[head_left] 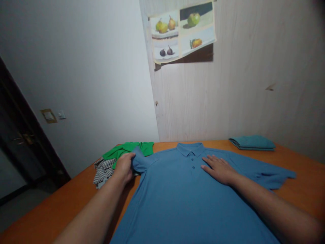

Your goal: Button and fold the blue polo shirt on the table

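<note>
A blue polo shirt (177,196) lies spread front side up on the table, its collar at the far side and two dark buttons below it. My left hand (124,167) is closed on the end of the sleeve at the left, which is lifted a little. Flat on the chest, just right of the buttons, rests my right hand (218,169) with its fingers stretched out. The other sleeve reaches out to the right with some wrinkles near its end. The shirt's lower part runs out of view at the bottom.
Behind my left hand is a loose pile with a green garment (129,149) and a striped garment (104,172). A folded teal cloth (252,142) lies at the back right of the orange table (73,200). A wall with fruit pictures (166,37) stands behind.
</note>
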`<state>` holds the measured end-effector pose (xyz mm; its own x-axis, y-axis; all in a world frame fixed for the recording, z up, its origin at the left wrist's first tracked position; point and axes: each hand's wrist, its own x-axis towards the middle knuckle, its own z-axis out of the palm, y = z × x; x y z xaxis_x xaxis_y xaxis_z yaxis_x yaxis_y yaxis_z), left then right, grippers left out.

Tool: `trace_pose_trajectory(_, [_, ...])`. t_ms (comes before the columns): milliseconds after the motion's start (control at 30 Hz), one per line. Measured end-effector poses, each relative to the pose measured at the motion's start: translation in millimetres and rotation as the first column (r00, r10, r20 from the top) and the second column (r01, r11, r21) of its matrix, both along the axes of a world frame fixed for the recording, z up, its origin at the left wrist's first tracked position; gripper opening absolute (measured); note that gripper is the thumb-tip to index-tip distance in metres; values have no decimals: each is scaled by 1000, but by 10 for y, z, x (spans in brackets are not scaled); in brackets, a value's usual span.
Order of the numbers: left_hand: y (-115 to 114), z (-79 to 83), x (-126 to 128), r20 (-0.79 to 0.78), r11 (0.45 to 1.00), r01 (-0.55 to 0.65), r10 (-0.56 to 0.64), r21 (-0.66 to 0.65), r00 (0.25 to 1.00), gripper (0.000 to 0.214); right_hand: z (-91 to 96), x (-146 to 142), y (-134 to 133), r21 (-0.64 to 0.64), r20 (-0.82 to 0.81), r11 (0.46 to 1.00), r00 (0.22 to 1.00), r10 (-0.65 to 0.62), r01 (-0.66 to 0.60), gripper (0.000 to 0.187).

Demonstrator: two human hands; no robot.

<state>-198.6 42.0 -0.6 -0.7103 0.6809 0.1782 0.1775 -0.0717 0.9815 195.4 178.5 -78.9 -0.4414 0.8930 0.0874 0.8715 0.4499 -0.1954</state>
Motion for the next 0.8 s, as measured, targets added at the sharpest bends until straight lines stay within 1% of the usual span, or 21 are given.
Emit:
trace_pose_trajectory(67, [-2,-9,4,94,999,33,-32,-9,995,7,4,-3,-3,2,-1,1000,1000,-3,3,80])
trace_pose_trajectory(167, [43,-4,62,156,998,66,-61,-26,986,3,12,-5,-8,1,1,1000,1000,-4,4,79])
trace_pose_trajectory(233, [65,12,170,150,997,82,-79,-14,985,4,16,-2,-12,2,1,1000,1000,-5,5,80])
trace_pose_trajectory(300, [45,32,350,111,993,117,-117,10,987,9,19,1,-14,4,3,1000,1000,-3,3,80])
trace_pose_trajectory(367, [-22,59,577,50,975,220,-220,15,974,19,21,4,-15,5,10,1000,1000,2,-2,79])
trace_pose_trajectory(400, [-66,76,692,12,944,329,-329,1,944,23,23,5,-15,4,15,1000,1000,3,-3,79])
trace_pose_trajectory(433, [-109,97,794,-52,851,523,-525,-51,850,24,24,5,-15,3,19,1000,1000,2,-2,79])
trace_pose_trajectory(467, [-147,121,874,-76,747,657,-664,-99,744,25,26,4,-15,2,20,1000,1000,1,-1,79])
trace_pose_trajectory(500, [-173,146,925,-76,700,704,-713,-115,697,27,28,3,-16,1,18,1000,1000,1,-1,78])
trace_pose_trajectory(533, [-187,169,943,-82,680,722,-733,-127,675,30,30,2,-17,1,16,1000,1000,3,-3,78])
trace_pose_trajectory(567, [-189,188,926,-89,697,706,-717,-127,691,32,31,0,-18,1,14,1000,1000,4,-4,78])
trace_pose_trajectory(600, [-181,198,878,-105,734,667,-679,-125,727,33,30,0,-18,2,12,1000,1000,5,-5,78])
trace_pose_trajectory(667, [-159,184,714,-162,803,580,-596,-141,786,36,23,2,-14,7,12,1000,1000,5,-5,78])
trace_pose_trajectory(700, [-154,156,617,-196,820,549,-572,-163,796,36,16,4,-9,10,11,1000,1000,5,-5,79])
trace_pose_trajectory(733, [-158,116,522,-220,825,534,-564,-183,796,37,7,8,-2,14,10,1000,1000,6,-6,79])
trace_pose_trajectory(800, [-199,9,367,-224,811,543,-583,-215,781,38,-12,17,15,20,9,1000,1000,10,-10,79])
